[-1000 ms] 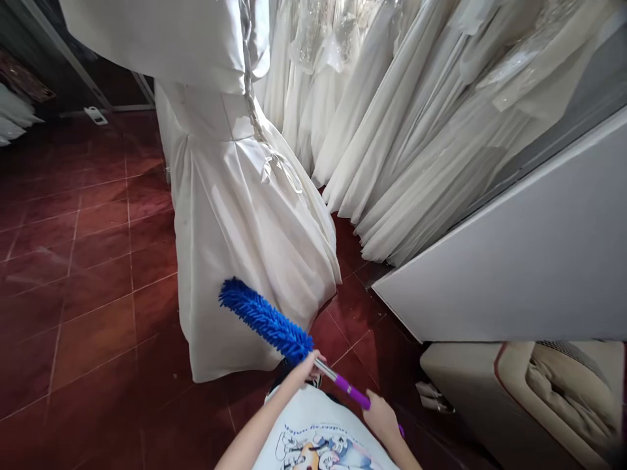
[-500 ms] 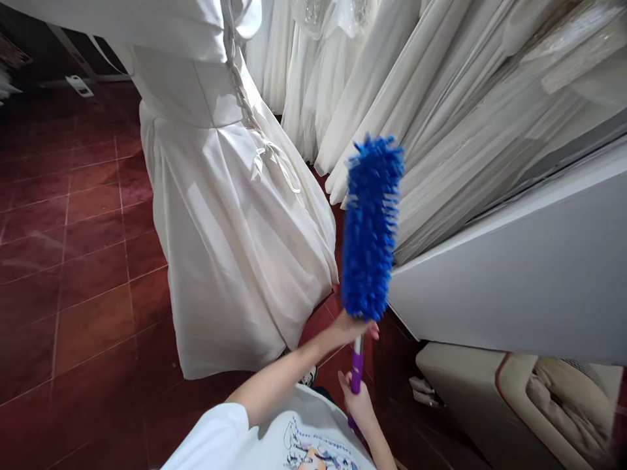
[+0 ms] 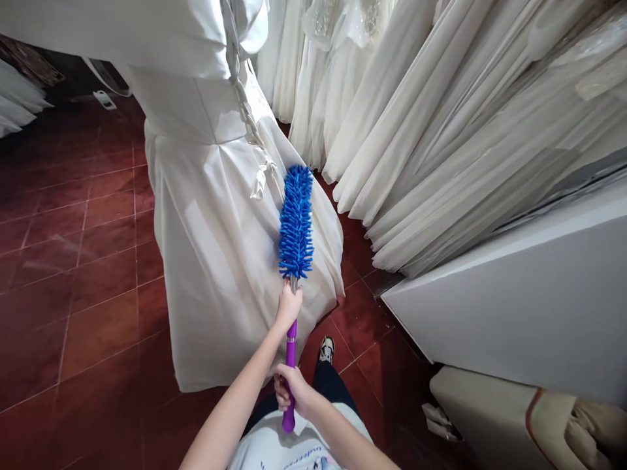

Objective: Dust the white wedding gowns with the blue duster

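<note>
A duster [image 3: 296, 222] with a fluffy blue head and a purple handle is held upright in front of me, its head overlapping the skirt of a white dress [image 3: 210, 248]. My left hand [image 3: 289, 304] is closed around the metal rod just under the blue head. Lower down, my right hand [image 3: 294, 389] grips the purple handle near its end. Whether the blue fibres touch the dress fabric I cannot tell. A lace-up back with a hanging bow [image 3: 262, 179] shows on the dress.
Many white gowns [image 3: 416, 124] hang along the right. Below them runs a white ledge [image 3: 519, 300], with a beige upholstered seat [image 3: 480, 405] and pale shoes [image 3: 439, 422] beside it. Red tiles [image 3: 102, 313] cover the floor. A small white object [image 3: 104, 100] lies far left.
The duster has swung left and away from the hanging gowns, now in front of the dress skirt. Both hands moved left with it, and the view has shifted slightly.
</note>
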Motion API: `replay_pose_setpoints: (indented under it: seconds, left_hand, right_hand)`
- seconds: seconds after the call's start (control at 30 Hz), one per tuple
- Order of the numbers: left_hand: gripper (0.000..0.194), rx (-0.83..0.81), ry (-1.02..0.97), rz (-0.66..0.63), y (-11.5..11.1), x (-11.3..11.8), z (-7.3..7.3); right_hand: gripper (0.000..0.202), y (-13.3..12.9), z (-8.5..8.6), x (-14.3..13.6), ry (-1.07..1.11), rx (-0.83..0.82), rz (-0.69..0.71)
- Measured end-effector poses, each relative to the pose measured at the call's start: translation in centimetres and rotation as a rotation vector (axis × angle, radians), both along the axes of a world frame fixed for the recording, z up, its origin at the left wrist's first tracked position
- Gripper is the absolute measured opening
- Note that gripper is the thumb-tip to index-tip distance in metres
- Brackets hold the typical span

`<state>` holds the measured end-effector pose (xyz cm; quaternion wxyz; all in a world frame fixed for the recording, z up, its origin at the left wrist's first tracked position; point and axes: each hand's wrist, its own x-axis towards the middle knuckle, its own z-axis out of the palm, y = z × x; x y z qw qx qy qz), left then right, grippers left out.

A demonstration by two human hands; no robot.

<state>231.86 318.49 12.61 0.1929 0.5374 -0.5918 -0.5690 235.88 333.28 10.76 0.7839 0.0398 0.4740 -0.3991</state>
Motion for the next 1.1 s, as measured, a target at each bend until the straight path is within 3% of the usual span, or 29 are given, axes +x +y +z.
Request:
replay_pose_setpoints:
  seconds: [0.1, 0.23, 0.37, 0.47, 0.57, 0.63, 0.73, 0.83, 0.9, 0.93, 1.0, 1.03, 1.1]
  left_hand:
    - [0.039, -0.020, -0.073, -0.035, 1.2, -3.1, -3.6]
    - [0.046, 0.223, -0.126, -0.121, 3.5, -9.2, -6.7]
    - [0.036, 0.465, -0.191, -0.202, 6.1, -15.9, -8.7]
    - [0.030, 0.551, -0.199, -0.237, 7.4, -20.1, -8.9]
    - [0.028, 0.581, -0.149, -0.272, 6.9, -23.2, -7.4]
    - [0.026, 0.571, -0.094, -0.292, 5.4, -24.5, -5.0]
    - [0.026, 0.482, 0.037, -0.346, 2.0, -25.2, 1.1]
    - [0.023, 0.257, 0.206, -0.393, -1.9, -24.7, 8.4]
    - [0.023, 0.076, 0.289, -0.348, -4.8, -23.9, 11.8]
    - [0.024, -0.003, 0.313, -0.296, -6.4, -23.4, 12.7]
    - [0.024, -0.087, 0.289, -0.158, -9.5, -22.2, 12.4]
    - [0.022, -0.081, 0.239, -0.092, -11.0, -21.6, 11.4]
    - [0.018, -0.008, 0.112, -0.007, -13.2, -20.3, 7.9]
  right_hand:
    - [0.034, 1.2, -1.8, -2.0, 0.080, 0.118, -0.054]
    - [0.038, 3.9, -1.9, -7.1, 0.053, 0.187, -0.135]
    - [0.036, 6.0, -0.6, -13.4, -0.129, 0.240, -0.384]
    - [0.040, 6.4, 0.6, -17.7, -0.280, 0.253, -0.450]
    - [0.040, 5.9, 2.5, -20.6, -0.303, 0.210, -0.480]
    - [0.039, 5.0, 4.4, -21.4, -0.262, 0.127, -0.501]
    - [0.039, 2.7, 7.3, -21.2, -0.172, -0.015, -0.442]
    - [0.042, -1.1, 9.3, -20.6, 0.018, -0.132, -0.358]
    - [0.041, -4.1, 9.9, -20.7, 0.129, -0.205, -0.306]
    - [0.040, -5.7, 10.1, -20.9, 0.154, -0.235, -0.272]
    - [0.035, -8.5, 10.1, -21.6, 0.110, -0.270, -0.171]
    - [0.032, -9.6, 9.9, -21.9, 0.043, -0.266, -0.121]
    - [0.030, -11.1, 8.7, -22.1, -0.135, -0.226, -0.057]
